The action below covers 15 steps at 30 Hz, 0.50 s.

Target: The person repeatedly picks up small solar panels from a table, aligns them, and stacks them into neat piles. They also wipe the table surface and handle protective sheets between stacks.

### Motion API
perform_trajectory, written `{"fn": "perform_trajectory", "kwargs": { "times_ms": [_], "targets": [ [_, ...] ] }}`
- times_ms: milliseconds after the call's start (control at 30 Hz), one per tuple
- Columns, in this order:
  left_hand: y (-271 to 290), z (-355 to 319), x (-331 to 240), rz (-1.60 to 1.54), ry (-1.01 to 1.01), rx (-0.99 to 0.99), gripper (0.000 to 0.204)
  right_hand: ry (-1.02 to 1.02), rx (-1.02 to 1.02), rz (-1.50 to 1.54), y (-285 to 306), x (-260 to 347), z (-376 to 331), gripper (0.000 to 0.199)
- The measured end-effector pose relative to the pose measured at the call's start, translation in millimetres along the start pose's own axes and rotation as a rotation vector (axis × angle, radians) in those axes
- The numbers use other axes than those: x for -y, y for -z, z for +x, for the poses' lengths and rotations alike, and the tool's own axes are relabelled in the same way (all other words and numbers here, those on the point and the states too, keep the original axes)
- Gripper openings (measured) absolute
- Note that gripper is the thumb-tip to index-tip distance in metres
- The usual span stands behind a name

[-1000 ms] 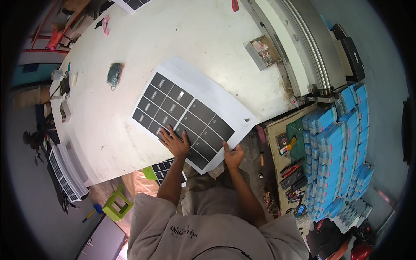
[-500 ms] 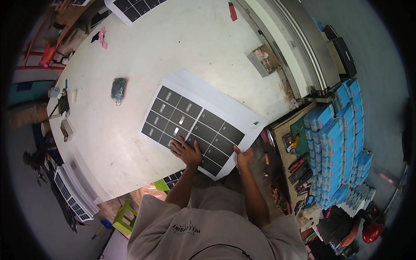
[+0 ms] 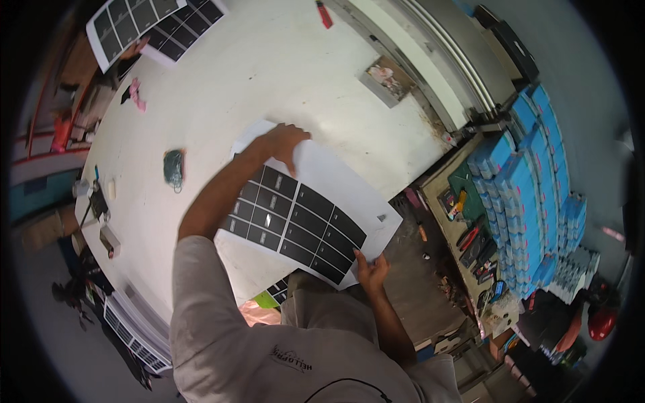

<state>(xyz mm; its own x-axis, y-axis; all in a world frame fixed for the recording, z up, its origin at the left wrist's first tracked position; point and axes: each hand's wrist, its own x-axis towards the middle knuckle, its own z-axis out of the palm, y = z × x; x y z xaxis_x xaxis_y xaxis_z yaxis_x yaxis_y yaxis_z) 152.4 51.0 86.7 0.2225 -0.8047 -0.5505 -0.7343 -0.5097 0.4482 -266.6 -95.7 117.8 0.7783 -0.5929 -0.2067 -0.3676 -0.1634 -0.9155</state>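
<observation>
We observe a white sheet carrying a grid of dark rectangular cells, the panel sheet point(image 3: 306, 215), lying on the white desk point(image 3: 269, 74) with its near corner reaching past the desk edge toward the person.

Left hand point(image 3: 282, 142): it rests flat on the far white margin of the panel sheet. Its fingers point(image 3: 293, 161) are spread and extended, pressing down on the sheet rather than closing around it. The dark cells begin just below these fingers and run toward the person's body. The left forearm crosses over the left part of the sheet.

Right hand point(image 3: 371, 270): it sits at the near edge of the panel sheet, at the corner closest to the person. Its fingers point(image 3: 361, 257) are closed on that edge in a pinch; the thumb side is partly hidden by the sheet, so we cannot tell how deep the grip goes. The sheet extends up and left from these fingers.

Surroundings relative to the fingers:
- A small dark green object point(image 3: 174, 168) lies on the desk, left of the left hand and apart from the sheet.
- A second cell sheet point(image 3: 144, 23) lies at the far left corner of the desk, well apart from both hands.
- A small grey tray point(image 3: 385, 79) sits beyond the left hand, to its right.
- Stacked blue boxes point(image 3: 531, 174) stand well to the right of the right hand.
</observation>
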Motion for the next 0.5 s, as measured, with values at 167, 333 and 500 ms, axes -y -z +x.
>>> {"fn": "perform_trajectory", "kwargs": {
  "times_ms": [167, 333, 500],
  "targets": [
    [-6.7, 27.8, 25.7, -0.048, -0.01, 0.217, 0.089, -0.281, -0.126, 0.225, 11.8, -0.4, 7.6, 0.031],
    [1.0, -12.3, 2.8, -0.131, -0.022, 0.249, 0.073, -0.163, 0.009, -0.017, 55.2, 5.2, 34.9, 0.035],
    [-20.9, -50.3, -17.5, -0.033, 0.112, 0.039, 0.085, -0.181, 0.103, -0.042, 74.1, -2.3, 50.0, 0.037]
  ]
}}
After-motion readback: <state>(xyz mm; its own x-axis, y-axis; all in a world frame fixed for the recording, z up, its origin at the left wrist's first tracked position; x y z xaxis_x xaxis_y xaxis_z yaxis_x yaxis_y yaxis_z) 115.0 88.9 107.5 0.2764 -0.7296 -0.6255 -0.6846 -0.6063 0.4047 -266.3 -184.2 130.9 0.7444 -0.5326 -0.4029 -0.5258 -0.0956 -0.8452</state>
